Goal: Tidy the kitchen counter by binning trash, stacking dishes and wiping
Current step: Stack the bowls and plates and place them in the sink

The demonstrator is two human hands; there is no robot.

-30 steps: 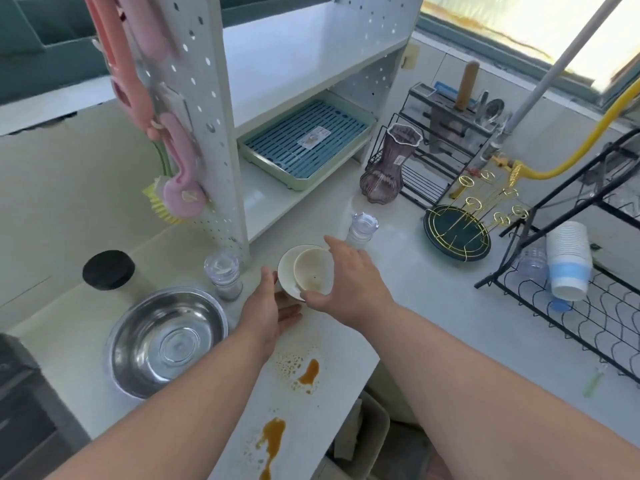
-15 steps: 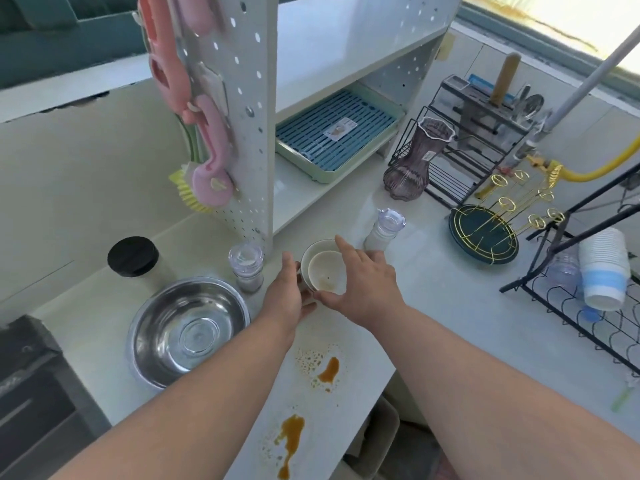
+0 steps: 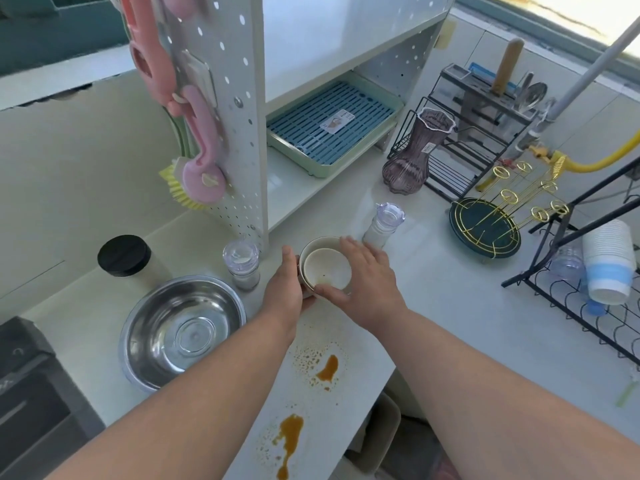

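Right grip (image 3: pixel 363 282) lowered small bowl (image 3: pixel 327 270) into larger bowl (image 3: pixel 317 242).

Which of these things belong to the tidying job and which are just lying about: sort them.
Job in hand:
- small bowl, nested in larger bowl
- left hand, right hand holding them
- brown spills
- steel basin

Lying about:
- purple vase
- black-lidded jar
- shakers
- paper cups
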